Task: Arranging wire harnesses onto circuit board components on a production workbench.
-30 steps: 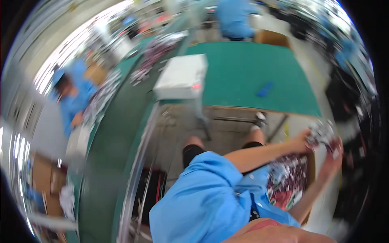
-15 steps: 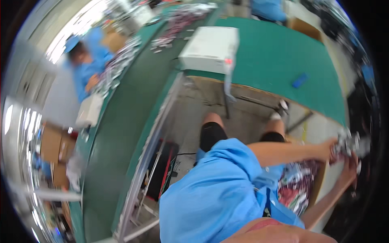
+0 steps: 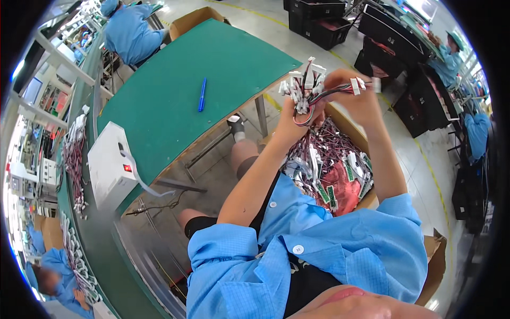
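Observation:
My left hand [image 3: 294, 121] is closed around the lower part of a bundle of wire harnesses [image 3: 303, 90]. White plug connectors fan out above its fingers, with black, red and white wires among them. My right hand [image 3: 355, 102] is beside it, bent over a few strands of the bundle whose white connector ends stick out to the right. Its fingertips are partly hidden behind the wires. Below both hands stands a cardboard box [image 3: 362, 125] filled with tangled wire harnesses [image 3: 332, 135], several small green circuit boards [image 3: 332, 196] and a pink plastic bag [image 3: 342, 186].
A green-topped table [image 3: 175, 111] with a blue pen [image 3: 202, 95] lies ahead to the left. At its near left corner stands a white box-shaped device [image 3: 111, 165] with a red switch. Harnesses lie along a conveyor [image 3: 106, 239]. Black crates [image 3: 425, 101] stand at right; co-workers sit farther off.
My view has swung to the right, bringing the hands, the bundle and the box from the right rim nearer the middle. Both hands still hold the bundle.

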A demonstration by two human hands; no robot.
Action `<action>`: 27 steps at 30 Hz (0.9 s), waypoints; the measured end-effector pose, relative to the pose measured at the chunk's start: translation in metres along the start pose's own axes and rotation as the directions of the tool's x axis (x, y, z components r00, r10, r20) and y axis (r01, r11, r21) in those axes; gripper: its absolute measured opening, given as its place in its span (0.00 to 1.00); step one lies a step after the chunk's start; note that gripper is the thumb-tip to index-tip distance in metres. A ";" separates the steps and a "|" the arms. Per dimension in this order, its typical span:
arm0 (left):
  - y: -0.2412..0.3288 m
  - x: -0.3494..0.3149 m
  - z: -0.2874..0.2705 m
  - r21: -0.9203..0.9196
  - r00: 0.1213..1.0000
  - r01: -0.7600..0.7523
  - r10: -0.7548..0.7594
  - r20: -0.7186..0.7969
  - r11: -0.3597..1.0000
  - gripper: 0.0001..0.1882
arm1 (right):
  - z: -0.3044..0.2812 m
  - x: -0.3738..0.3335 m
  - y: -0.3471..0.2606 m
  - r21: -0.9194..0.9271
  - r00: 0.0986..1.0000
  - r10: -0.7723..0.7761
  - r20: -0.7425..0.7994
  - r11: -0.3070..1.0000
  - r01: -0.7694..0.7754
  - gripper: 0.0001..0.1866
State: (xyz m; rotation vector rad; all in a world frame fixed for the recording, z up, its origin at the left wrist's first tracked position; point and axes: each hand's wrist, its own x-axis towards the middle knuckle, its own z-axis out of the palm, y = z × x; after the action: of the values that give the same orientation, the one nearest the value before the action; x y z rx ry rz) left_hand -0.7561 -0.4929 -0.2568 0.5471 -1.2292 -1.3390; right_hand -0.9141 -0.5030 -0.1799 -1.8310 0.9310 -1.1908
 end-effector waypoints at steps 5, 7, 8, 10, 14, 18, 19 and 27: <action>0.006 0.000 -0.010 0.091 0.999 0.045 -0.045 -0.007 0.995 0.07 | -0.007 0.013 -0.004 0.039 0.995 -0.079 0.053 0.996 0.077 0.13; 0.006 0.001 -0.013 0.096 0.999 0.042 -0.041 -0.015 0.994 0.07 | -0.016 0.017 0.001 0.114 0.999 -0.033 -0.014 0.993 0.035 0.14; 0.007 0.000 -0.012 0.098 0.999 0.044 -0.043 -0.019 0.994 0.07 | -0.018 0.017 0.003 0.188 0.996 0.024 -0.081 0.982 -0.008 0.15; 0.009 0.001 -0.007 0.052 0.999 0.033 -0.032 -0.023 0.998 0.07 | -0.008 0.016 0.012 0.138 0.996 0.034 -0.088 0.990 -0.021 0.15; 0.015 0.001 -0.006 0.011 1.000 -0.015 0.016 -0.008 1.000 0.08 | 0.000 0.013 0.017 -0.038 0.992 -0.107 0.064 0.993 0.110 0.14; 0.008 0.003 -0.015 0.074 0.999 0.038 -0.036 -0.038 0.997 0.08 | -0.004 0.017 -0.001 0.106 0.995 -0.076 -0.070 0.991 0.083 0.15; 0.007 0.004 -0.013 0.054 1.000 0.025 -0.024 -0.021 0.998 0.09 | 0.000 0.015 0.007 0.124 0.995 -0.094 -0.024 0.988 0.096 0.15; -0.010 0.005 -0.020 0.105 0.994 0.065 -0.055 -0.090 0.992 0.09 | 0.025 -0.005 0.014 -0.068 0.980 -0.120 -0.162 0.992 0.110 0.13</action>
State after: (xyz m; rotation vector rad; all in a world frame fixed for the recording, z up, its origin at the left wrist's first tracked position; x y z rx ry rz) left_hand -0.7440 -0.5067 -0.2704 0.7166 -1.2268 -1.2907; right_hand -0.8949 -0.5002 -0.2010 -1.8755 0.9712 -1.4184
